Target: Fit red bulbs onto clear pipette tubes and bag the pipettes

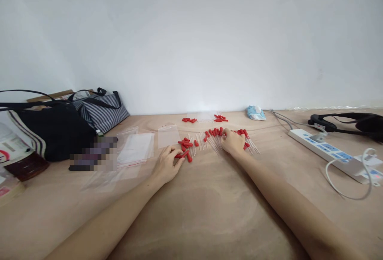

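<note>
My left hand (168, 165) rests at the near side of a small pile of red rubber bulbs (186, 144), thumb and forefinger closed on one red rubber bulb (183, 154). Another loose bulb (189, 157) lies at its fingertips. Thin clear tubes (203, 141) lie side by side between my hands. My right hand (233, 141) is curled over a row of droppers, clear tubes with red bulbs (212, 132) on their far ends. Its fingers are bent together, and they hide whatever is between them. More red-bulbed droppers (253, 145) lie to its right.
Clear plastic bags (136, 148) lie left. Near the wall are another clear bag (202, 116) and red bulbs (221, 118). Black bag (60, 132), striped bag (103, 110) and a bottle (18, 152) stand far left. A power strip (329, 150) with cables and black headgear (350, 124) lie right.
</note>
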A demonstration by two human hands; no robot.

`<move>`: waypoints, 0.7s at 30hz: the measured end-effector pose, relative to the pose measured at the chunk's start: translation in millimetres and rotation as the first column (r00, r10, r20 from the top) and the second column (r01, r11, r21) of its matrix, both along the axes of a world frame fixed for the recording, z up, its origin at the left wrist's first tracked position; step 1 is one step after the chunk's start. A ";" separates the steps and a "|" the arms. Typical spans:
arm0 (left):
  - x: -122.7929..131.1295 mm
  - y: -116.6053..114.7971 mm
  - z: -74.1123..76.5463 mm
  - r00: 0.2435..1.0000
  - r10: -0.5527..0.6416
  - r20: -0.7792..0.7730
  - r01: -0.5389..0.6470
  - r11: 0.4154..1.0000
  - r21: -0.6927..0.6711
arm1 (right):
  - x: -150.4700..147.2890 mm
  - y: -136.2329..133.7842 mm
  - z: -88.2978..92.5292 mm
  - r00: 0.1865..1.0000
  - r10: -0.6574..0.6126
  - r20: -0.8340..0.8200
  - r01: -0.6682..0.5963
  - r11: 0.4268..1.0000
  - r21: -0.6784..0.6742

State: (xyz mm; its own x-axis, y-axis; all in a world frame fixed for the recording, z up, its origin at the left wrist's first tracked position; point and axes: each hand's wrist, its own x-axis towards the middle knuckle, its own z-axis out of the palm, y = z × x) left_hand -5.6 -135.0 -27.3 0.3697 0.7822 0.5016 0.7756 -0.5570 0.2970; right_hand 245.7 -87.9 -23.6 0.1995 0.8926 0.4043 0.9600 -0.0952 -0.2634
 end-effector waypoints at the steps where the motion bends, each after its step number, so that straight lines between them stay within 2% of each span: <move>1: 0.0 -0.3 0.0 1.000 -0.003 0.007 0.003 1.000 -0.016 | -1.9 0.8 -1.1 1.000 0.001 0.012 -0.001 1.000 -0.004; 8: 0.3 -0.6 0.2 0.999 0.031 -0.031 -0.032 0.999 -0.033 | -8.6 -7.2 -4.0 0.997 0.032 0.064 -0.033 0.999 0.018; 11: 0.7 0.2 -0.4 0.998 0.034 -0.048 -0.034 0.999 -0.012 | -15.2 -14.5 -1.9 0.991 0.120 0.065 -0.123 0.991 0.047; 15: 0.0 -0.1 -1.7 0.996 0.055 -0.066 -0.053 0.998 0.032 | -24.7 -21.9 -1.0 0.974 0.215 0.078 -0.213 0.977 -0.032; 21: 8.4 1.5 2.1 0.988 0.134 -0.075 -0.123 0.984 0.128 | -29.0 -24.1 0.6 0.970 0.192 0.149 -0.165 0.970 -0.178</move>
State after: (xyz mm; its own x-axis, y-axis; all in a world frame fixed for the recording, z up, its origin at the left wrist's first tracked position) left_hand 2.9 -133.5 -25.2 0.3145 0.7603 0.5683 0.8622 -0.4793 0.1641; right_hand 216.7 -112.0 -23.0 -0.0263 0.9640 0.2644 0.9940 0.0534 -0.0959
